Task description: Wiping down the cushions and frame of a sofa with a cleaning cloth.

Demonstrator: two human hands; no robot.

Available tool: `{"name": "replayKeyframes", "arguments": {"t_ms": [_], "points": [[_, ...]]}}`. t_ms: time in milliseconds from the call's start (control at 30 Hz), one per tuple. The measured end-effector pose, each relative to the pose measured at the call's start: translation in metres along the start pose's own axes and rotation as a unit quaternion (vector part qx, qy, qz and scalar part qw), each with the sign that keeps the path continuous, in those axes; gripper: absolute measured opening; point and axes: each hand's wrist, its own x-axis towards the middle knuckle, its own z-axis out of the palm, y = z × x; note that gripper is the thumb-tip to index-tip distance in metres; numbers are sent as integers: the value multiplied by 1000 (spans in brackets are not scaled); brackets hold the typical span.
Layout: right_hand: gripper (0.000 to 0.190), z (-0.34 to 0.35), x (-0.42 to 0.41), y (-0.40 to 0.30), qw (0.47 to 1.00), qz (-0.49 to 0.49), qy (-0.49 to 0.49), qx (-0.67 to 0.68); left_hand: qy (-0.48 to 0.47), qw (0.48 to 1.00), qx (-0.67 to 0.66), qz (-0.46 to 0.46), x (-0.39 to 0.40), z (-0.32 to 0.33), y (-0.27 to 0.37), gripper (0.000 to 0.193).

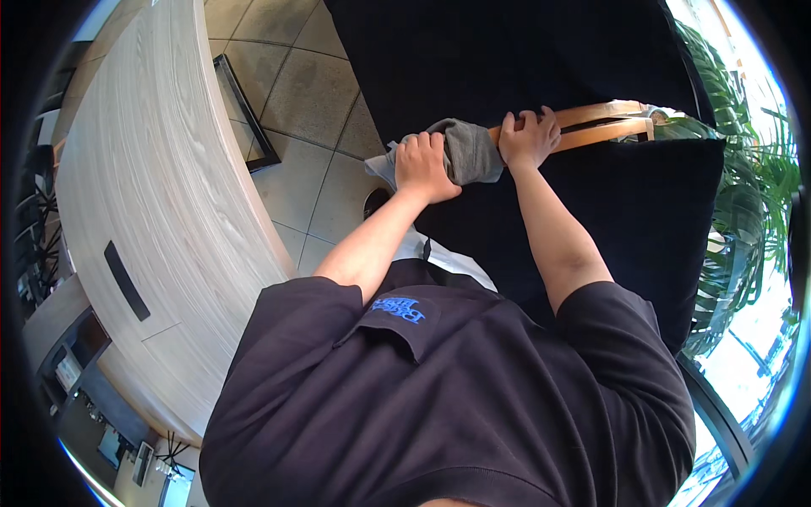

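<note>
My left hand [423,166] grips a bunched grey cloth [472,152], pressed around the near end of a curved wooden rail [589,134]. A paler cloth edge [380,166] sticks out to the left of that hand. My right hand [529,138] is closed over the same rail, just right of the cloth. The rail lies between two black cushions or padded panels, one beyond it [507,51] and one nearer me [621,215]. The cloth hides the rail's end, and the fingers' undersides are hidden.
A long pale wood-grain table [171,158] with a black inset strip [127,280] runs along the left. A black metal frame-shaped leg [250,120] stands on the tiled floor [304,95]. Green leafy plants [741,209] and bright windows are at the right.
</note>
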Motion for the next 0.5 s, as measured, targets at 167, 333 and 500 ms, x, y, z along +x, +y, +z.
{"name": "replayKeyframes", "arguments": {"t_ms": [167,333,500], "points": [[30,1,3,2,999,-4,-17,-44,21,999,-23,-15,0,6,2,65],[28,3,4,2,999,-10,-26,-28,5,1000,-5,-21,-3,6,2,68],[29,3,3,7,997,4,-67,-45,-10,999,13,-29,-8,13,5,70]]}}
